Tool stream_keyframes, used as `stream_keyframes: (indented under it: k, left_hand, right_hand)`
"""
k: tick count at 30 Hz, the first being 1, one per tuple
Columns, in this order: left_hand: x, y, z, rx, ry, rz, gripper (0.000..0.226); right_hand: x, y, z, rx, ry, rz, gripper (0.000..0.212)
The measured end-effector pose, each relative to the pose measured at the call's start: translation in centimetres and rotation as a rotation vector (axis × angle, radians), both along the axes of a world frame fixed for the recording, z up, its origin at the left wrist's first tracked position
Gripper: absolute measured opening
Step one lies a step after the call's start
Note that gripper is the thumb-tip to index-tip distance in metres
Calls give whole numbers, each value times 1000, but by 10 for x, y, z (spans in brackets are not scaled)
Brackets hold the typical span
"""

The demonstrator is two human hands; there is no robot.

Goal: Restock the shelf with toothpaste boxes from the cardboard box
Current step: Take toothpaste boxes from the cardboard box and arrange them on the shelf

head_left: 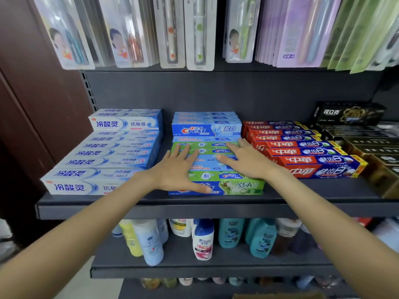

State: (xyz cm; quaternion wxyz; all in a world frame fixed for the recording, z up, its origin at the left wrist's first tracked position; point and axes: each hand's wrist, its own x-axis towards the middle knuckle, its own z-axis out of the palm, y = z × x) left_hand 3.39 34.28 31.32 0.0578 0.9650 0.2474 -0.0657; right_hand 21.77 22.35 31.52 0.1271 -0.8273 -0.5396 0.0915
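Fingers flat on glossy rectangular toothpaste boxes

Above the toothpaste we see toothbrush packs hanging in a row, some clear-fronted, some lilac, some green. On the lower shelf we see bottles standing together: a white shampoo bottle with a blue cap, teal bottles, a yellow one and a pale blue one. To the left we see a dark brown wooden panel.
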Motion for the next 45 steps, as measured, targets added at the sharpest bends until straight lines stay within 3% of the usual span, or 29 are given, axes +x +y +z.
stream_keyframes:
  k: [7, 11, 14, 17, 21, 26, 36, 45]
  left_hand:
    - [-2, 4, -1, -30, -25, 1, 120]
    - [-3, 2, -2, -47, -72, 4, 119]
    - [-6, 2, -4, -92, -155, 13, 126]
    - [-9, 0, -8, -118, -236, 21, 131]
    - [-9, 0, -12, -106, -260, 14, 132]
    - [-13, 5, -11, -126, -258, -24, 127]
    - [-12, 6, -9, -4, -107, -41, 127]
    - [-11, 1, 2, 50, -1, -119, 80]
  right_hand:
    - [-3, 3, 0, 51, 19, -5, 77]
    - [-6, -21, 2, 326, 86, -30, 65]
    - [-10, -49, -3, 456, 213, -84, 67]
    - [-21, -64, -13, 359, 300, -52, 79]
    - [-30, -65, -19, 331, 404, 66, 73]
    - [-30, -56, -26, 263, 369, -16, 99]
    - [-29, -55, -27, 225, 340, -13, 96]
    - [-37, -56, -14, 59, 66, -11, 88]
